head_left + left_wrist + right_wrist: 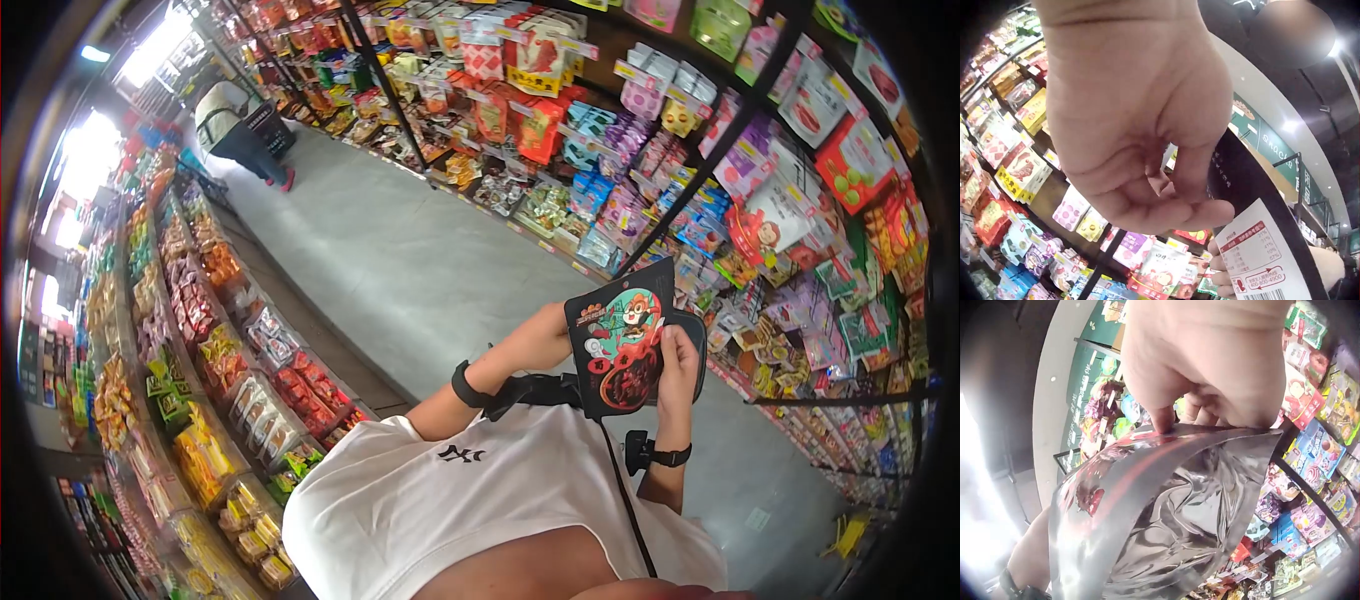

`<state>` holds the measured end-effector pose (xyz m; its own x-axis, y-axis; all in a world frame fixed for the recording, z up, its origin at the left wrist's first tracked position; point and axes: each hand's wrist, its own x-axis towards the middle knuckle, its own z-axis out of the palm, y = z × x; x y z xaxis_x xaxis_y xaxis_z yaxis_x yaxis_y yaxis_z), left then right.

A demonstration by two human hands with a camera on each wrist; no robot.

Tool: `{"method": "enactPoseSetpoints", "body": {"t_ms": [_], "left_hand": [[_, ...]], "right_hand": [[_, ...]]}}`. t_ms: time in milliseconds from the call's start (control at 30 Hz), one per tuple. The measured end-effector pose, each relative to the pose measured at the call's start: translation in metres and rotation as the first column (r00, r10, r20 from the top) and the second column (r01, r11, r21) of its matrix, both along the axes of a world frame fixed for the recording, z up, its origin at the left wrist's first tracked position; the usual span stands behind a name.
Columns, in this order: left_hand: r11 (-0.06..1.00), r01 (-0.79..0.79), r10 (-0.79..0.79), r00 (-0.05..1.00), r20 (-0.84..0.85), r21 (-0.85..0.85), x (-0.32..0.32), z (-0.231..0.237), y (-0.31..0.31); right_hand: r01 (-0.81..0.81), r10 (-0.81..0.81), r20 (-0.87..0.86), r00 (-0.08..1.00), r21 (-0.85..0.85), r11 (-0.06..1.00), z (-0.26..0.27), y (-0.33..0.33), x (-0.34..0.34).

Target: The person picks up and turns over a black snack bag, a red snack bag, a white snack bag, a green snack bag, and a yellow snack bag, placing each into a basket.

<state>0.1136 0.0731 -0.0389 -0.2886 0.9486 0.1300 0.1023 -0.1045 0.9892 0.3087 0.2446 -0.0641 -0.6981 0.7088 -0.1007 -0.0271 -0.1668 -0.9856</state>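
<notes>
Snack racks [560, 100] packed with hanging bags line one side of the shop aisle, and tiered bins [240, 410] of wrapped sweets run along the other, with grey floor [360, 240] between and another person [238, 130] bending forward farther up. Before my white T-shirt [440, 510], above the floor, I have a black snack pouch [590, 365] between both hands, its printed front with a cartoon figure and a bowl of red food turned up toward my head. My left hand [543, 335] grips its left edge: the forearm reaches out from my side, a black band [463, 385] round the wrist, and from the wrist I see the fingers curled in, thumb and forefinger pinching the edge. My right hand [679, 365] grasps the opposite edge, the forearm rising from below, a black strap [670, 457] on the wrist, some fingers folded over the front. On the back is a white label [1260, 250] with a printed table; one face of the film is shiny and creased.
</notes>
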Motion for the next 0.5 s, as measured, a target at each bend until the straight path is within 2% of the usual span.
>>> {"method": "enactPoseSetpoints", "body": {"t_ms": [67, 133, 200, 300, 400, 500], "left_hand": [[0.998, -0.002, -0.004, 0.994, -0.109, -0.062, -0.02, -0.016, -0.015], [0.993, -0.017, 0.0, 0.989, -0.145, -0.115, -0.037, -0.014, -0.031], [0.985, -0.034, 0.016, 0.994, -0.105, -0.171, -0.052, -0.008, -0.051], [0.974, -0.16, 0.154, 0.987, -0.051, -0.163, -0.071, -0.002, -0.08], [0.958, -0.244, 0.261, 0.959, 0.11, -0.148, -0.09, 0.011, -0.109], [0.948, -0.279, 0.304, 0.938, 0.168, -0.155, -0.115, -0.003, -0.138]], "right_hand": [[-0.031, 0.031, 0.001, 1.0, 0.013, 0.999, 0.003, -0.007, -0.019], [-0.062, 0.062, 0.006, 0.998, 0.039, 0.997, 0.007, -0.015, -0.04], [-0.063, 0.062, 0.018, 0.998, 0.049, 0.997, 0.012, -0.027, -0.063], [-0.085, 0.084, 0.014, 0.996, 0.077, 0.993, 0.014, -0.043, -0.101], [-0.113, 0.112, 0.016, 0.994, 0.087, 0.99, 0.001, -0.058, -0.137], [-0.122, 0.123, -0.006, 0.992, 0.103, 0.987, 0.007, -0.086, -0.176]]}}
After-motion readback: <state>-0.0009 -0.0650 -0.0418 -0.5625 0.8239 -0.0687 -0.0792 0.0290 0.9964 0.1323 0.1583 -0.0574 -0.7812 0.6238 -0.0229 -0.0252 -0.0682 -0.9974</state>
